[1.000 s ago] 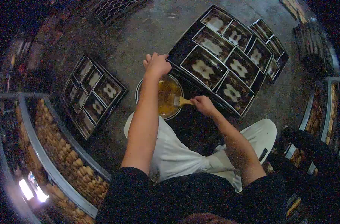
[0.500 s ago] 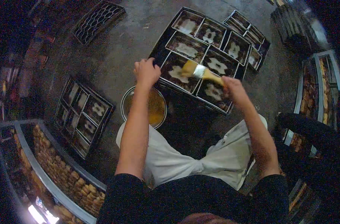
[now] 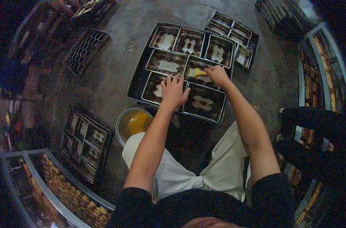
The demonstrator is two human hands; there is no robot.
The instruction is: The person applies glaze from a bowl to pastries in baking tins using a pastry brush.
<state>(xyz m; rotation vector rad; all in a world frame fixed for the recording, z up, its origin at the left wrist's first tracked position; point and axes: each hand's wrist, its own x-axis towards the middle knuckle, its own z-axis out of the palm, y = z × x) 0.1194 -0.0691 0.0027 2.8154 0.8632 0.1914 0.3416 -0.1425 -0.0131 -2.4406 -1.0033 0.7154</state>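
Gripping the flat brush [image 3: 199, 73] in the right hand [image 3: 219, 76], resting the open left hand [image 3: 173, 93] on central baking pans [image 3: 203, 103]; best worked evenly into corners.

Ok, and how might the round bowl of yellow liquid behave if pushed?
The bowl would probably keep its shape, as its rim looks stiff and evenly round. The yellow liquid inside would likely slosh and add some weight. Being open-topped, it could spill if tipped.
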